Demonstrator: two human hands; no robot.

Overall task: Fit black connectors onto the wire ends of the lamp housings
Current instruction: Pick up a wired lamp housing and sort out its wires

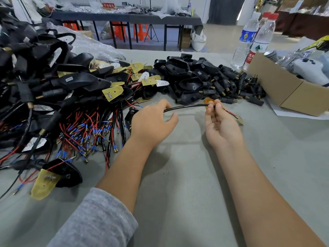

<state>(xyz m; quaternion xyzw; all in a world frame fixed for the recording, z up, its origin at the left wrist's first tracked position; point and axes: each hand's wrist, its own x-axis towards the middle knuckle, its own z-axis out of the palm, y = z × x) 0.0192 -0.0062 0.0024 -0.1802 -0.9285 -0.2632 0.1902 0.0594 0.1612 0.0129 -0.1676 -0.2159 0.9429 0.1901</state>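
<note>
a: which step is this?

b: a pick-up, i'd say, before any fitting. the left hand is curled round one end of a black sleeved cable, and the right hand, palm up, pinches the other end between thumb and fingertips. the cable arches between them just above the bench.

a: where's the wire end?

b: past the right hand, to the right: red and black leads run out to a small yellowish board. no connector is on this cable that i can see.

a: and the connectors?

b: the loose black connectors with brass tips lie heaped on the far right of the bench, beside the cardboard box. empty black housings are piled just left of them, and a big tangle of wired housings with blue-tipped leads fills the left side.

a: so the next move?

b: judging from this, one hand has to let go and reach far right for a connector, while the other keeps the cable steady and its end pointing free. the opening must line up with the wire end before pushing.

a: anything you can't make out?

b: the left hand covers its end of the cable, so what's there is hidden. something orange sits behind the right fingertips, possibly a lens, but it's too blurred to say. two water bottles stand far right.
</note>
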